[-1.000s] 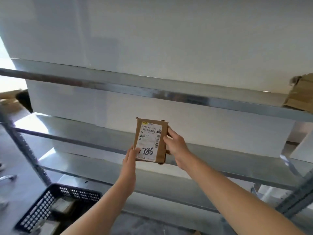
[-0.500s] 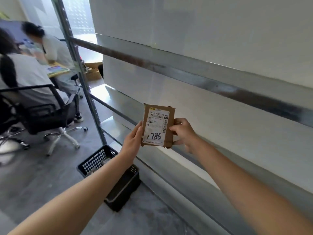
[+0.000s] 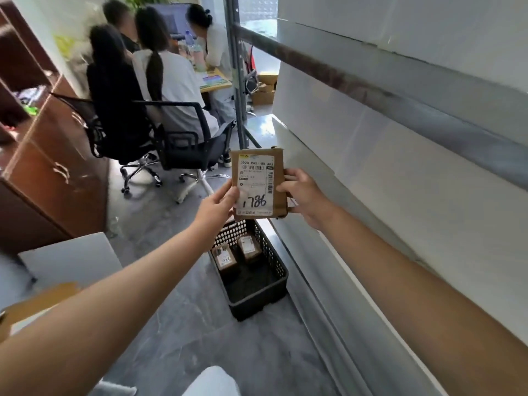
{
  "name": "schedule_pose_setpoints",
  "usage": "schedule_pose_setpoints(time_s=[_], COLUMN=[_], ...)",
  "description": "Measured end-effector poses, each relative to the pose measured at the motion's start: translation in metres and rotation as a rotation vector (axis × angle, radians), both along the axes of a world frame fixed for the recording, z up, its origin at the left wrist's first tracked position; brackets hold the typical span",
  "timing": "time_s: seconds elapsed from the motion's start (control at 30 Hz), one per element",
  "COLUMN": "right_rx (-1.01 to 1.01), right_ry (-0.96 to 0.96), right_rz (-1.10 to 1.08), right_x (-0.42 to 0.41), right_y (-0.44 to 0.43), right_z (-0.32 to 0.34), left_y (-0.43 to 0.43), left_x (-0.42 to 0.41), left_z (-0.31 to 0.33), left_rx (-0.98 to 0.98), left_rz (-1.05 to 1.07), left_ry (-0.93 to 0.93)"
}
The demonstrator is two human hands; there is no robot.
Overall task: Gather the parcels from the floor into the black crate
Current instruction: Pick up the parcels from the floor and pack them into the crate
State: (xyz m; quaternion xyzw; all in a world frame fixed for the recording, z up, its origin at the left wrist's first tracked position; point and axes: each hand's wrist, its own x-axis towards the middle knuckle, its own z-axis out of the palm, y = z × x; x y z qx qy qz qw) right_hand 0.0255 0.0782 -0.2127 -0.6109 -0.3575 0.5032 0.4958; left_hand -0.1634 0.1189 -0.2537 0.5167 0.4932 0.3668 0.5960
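I hold a small brown cardboard parcel (image 3: 258, 182) upright in the air, its white label marked 1786 facing me. My left hand (image 3: 218, 205) pinches its lower left edge, thumb on the label. My right hand (image 3: 304, 195) grips its right edge with curled fingers. Directly below, on the grey floor, stands the black crate (image 3: 258, 295), a perforated plastic basket. Two small brown parcels (image 3: 237, 254) lie side by side at its far end; its near half shows bare bottom.
A metal shelving rack (image 3: 400, 104) with white panels runs along the right. Several seated people (image 3: 160, 75) on office chairs (image 3: 183, 141) fill the far left, beside a brown cabinet (image 3: 54, 167). A white board (image 3: 71, 258) and cardboard (image 3: 34, 307) lie near left.
My view has swung left and down from the shelves to the crate and the seated people. The parcel stays between both hands, and now hangs over the crate.
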Motion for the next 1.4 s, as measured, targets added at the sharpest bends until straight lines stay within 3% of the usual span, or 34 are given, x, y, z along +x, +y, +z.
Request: schedule_pose_setpoints(time_s=[0.33, 0.6, 0.87, 1.1, 1.4], right_rx=[-0.045, -0.275, -0.451, -0.584, -0.762], right_ry=[-0.058, -0.147, -0.086, -0.107, -0.083], right_rz=[0.169, 0.164, 0.141, 0.175, 0.295], right_x=[-0.037, -0.055, -0.082, -0.066, -0.049], right_y=[0.127, 0.255, 0.333, 0.361, 0.384], right_z=[-0.037, -0.125, -0.199, -0.279, -0.406], left_y=[0.098, 0.21, 0.307, 0.317, 0.317], left_x=[-0.032, -0.041, -0.069, -0.052, -0.023], left_z=[-0.05, -0.124, -0.195, -0.282, -0.397], left_rx=[-0.089, -0.278, -0.442, -0.672, -0.807], left_rz=[0.15, 0.14, 0.094, 0.207, 0.368], left_ry=[-0.05, 0.006, 0.127, 0.049, 0.123])
